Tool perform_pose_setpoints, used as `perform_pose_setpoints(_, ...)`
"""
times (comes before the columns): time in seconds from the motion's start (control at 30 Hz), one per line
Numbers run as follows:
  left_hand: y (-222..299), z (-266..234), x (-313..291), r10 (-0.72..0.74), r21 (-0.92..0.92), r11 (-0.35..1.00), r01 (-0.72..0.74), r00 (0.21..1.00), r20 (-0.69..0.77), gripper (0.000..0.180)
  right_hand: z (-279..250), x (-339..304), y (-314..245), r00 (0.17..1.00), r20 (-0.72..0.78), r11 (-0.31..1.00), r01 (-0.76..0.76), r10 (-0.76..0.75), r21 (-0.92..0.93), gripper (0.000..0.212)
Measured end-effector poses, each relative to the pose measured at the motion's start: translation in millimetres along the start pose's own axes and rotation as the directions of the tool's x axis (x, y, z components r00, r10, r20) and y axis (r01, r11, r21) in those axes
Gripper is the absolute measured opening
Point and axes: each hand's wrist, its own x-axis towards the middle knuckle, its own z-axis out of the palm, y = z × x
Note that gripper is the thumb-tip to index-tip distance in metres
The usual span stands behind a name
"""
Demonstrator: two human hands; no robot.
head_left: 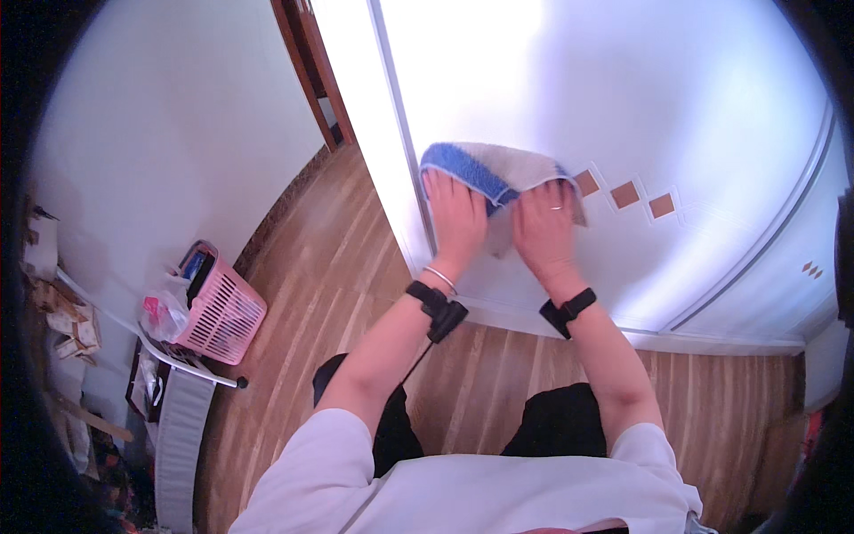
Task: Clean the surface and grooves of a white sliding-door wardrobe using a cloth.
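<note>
Both of my hands hold a blue and beige towel (514,165) against a glossy white sliding door panel (640,107). My left hand (457,221) grips the towel's blue side, its fingers closed on the edge. On the beige side, my right hand (543,233) has its fingers curled into the fabric, and a ring shows on one of them. A corner of the towel hangs between the hands. The fingertips are partly hidden in its folds. Just right of the towel, a row of brown diamond shapes (625,196) decorates the panel.
On the wooden floor (311,267) at left stands a pink plastic basket (227,311) with bags and other items in it. A grey fabric-sided piece with a metal bar (182,445) is nearer me. Past the white door's left edge is a brown door frame (311,76).
</note>
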Motion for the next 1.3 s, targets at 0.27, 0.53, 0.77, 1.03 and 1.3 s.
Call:
perform_pose_setpoints(0.27,-16.6,-23.6,22.0,0.101,-0.075,0.993,-0.093,0.988,0.119,0.052,38.4,18.6,-6.6,0.981,-0.037,0.941,0.191,-0.189,0.281,0.047)
perform_pose_setpoints(0.53,-7.1,-124.4,147.5,0.202,0.019,0.976,-0.216,0.878,-0.434,0.042,-51.1,181.4,-79.5,0.844,-0.484,0.862,0.408,-0.230,0.301,0.030)
perform_pose_setpoints(0.77,-60.2,-133.3,209.7,0.305,0.102,0.951,-0.291,0.940,-0.155,0.050,-5.9,242.5,-111.9,0.823,-0.534,0.762,0.470,-0.194,0.446,0.044)
perform_pose_setpoints(1.03,-103.9,-90.5,15.4,0.005,-0.174,0.984,0.036,0.973,0.229,0.053,113.8,31.2,-98.9,0.972,0.064,0.829,0.158,-0.227,0.537,0.053)
perform_pose_setpoints(1.3,-92.7,-93.9,36.4,-0.197,-0.382,0.874,0.301,0.937,0.287,0.056,93.0,59.8,-99.0,0.966,0.083,0.893,0.193,-0.247,0.406,0.056)
